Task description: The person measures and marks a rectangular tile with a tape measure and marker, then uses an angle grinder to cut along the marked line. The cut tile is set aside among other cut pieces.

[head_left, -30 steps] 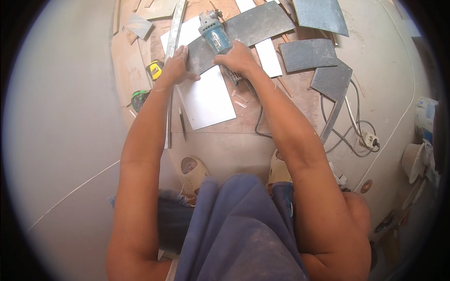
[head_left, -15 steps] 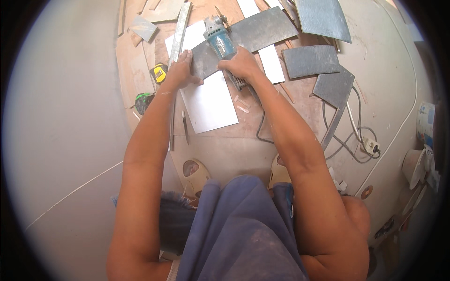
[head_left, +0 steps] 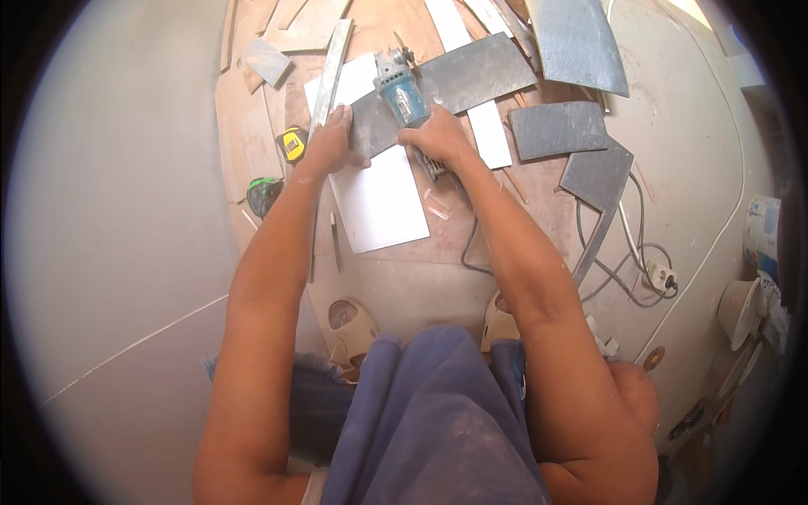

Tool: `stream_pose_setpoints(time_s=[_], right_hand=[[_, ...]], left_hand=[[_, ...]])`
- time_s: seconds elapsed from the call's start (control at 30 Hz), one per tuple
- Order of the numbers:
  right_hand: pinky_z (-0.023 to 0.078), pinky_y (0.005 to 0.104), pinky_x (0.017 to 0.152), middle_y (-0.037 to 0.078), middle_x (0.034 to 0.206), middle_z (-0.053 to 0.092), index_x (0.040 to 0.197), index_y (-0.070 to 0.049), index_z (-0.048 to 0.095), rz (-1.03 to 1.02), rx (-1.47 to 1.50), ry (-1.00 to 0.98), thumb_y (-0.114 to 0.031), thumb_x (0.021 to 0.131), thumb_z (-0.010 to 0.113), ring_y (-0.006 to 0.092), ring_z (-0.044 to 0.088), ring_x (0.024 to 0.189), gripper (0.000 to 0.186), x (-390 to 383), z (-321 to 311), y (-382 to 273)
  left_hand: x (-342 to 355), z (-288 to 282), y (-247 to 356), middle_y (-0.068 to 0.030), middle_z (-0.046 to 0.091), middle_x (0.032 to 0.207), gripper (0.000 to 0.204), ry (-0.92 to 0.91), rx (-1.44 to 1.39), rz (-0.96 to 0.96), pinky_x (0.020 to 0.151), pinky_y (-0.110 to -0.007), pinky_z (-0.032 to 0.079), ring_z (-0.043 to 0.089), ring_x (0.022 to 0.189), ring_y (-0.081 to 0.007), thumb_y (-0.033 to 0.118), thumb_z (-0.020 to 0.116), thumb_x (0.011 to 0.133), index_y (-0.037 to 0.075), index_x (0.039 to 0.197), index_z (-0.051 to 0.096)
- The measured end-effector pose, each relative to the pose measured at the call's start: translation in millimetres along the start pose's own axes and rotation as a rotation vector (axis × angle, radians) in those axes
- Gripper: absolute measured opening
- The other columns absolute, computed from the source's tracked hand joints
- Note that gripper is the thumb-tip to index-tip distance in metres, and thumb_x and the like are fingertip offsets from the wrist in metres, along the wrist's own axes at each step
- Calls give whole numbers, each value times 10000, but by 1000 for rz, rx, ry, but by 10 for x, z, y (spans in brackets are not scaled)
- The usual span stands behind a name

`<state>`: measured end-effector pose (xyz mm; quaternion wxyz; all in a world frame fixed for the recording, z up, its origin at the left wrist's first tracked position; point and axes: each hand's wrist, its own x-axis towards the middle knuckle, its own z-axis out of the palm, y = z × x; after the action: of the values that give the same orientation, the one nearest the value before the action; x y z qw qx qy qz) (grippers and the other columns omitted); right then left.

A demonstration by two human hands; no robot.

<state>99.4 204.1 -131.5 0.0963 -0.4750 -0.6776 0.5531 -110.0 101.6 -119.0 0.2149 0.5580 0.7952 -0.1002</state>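
Note:
My right hand [head_left: 439, 139] is wrapped round the body of a teal angle grinder [head_left: 402, 99], whose metal head points away from me. The grinder is over a long dark grey tile [head_left: 480, 69] that lies at a slant. At the tile's left end, my left hand [head_left: 332, 145] presses down with its fingers stretched forward and thumb apart. Its fingertips touch or lie beside a long metal bar [head_left: 334, 63]. Beneath the dark tile are white tiles [head_left: 383, 206]. Whether the grinder's disc touches the tile cannot be made out.
Left of the bar lie a yellow tape measure [head_left: 292, 145] and a green-and-black one [head_left: 264, 195]. More grey tile pieces [head_left: 558, 130] lie at the right, near a cable and a white socket block [head_left: 661, 276]. A thin pencil-like tool [head_left: 336, 241] is near my feet.
The whole scene sits slightly lower in the picture, as my head has shifted. Both hands and the grinder keep nearly the same place on the tile.

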Motion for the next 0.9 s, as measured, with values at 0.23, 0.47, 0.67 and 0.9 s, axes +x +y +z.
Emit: stream_pose_setpoints(time_s=[0.23, 0.47, 0.67, 0.9], right_hand=[[531, 397, 910, 327, 1126, 657, 1185, 142, 569, 28, 17, -49, -348, 599, 787, 412, 667, 1054, 794, 24, -27, 17], [533, 394, 907, 326, 1128, 657, 1188, 140, 570, 54, 48, -78, -336, 599, 795, 404, 669, 1055, 790, 10, -49, -8], [529, 385, 881, 290, 1087, 675, 1169, 105, 598, 31, 45, -84, -318, 602, 797, 373, 678, 995, 735, -16, -43, 41], [515, 404, 942, 330, 1157, 642, 1198, 145, 558, 70, 56, -57, -325, 606, 805, 408, 642, 1103, 795, -96, -53, 57]], left_hand=[[28, 30, -11, -224, 244, 1623, 1254, -1, 15, 8, 1202, -411, 297, 285, 1485, -373, 291, 933, 568, -50, 1550, 231], [63, 49, -44, -206, 267, 1620, 1270, -33, 24, 9, 1206, -518, 249, 242, 1512, -340, 388, 926, 588, -22, 1562, 221], [63, 55, -54, -211, 272, 1616, 1264, -29, 33, 12, 1208, -506, 250, 246, 1511, -334, 387, 924, 591, -33, 1557, 226], [79, 68, -48, -221, 267, 1616, 1260, -30, 53, 15, 1207, -500, 255, 253, 1507, -337, 381, 923, 589, -36, 1556, 230]])
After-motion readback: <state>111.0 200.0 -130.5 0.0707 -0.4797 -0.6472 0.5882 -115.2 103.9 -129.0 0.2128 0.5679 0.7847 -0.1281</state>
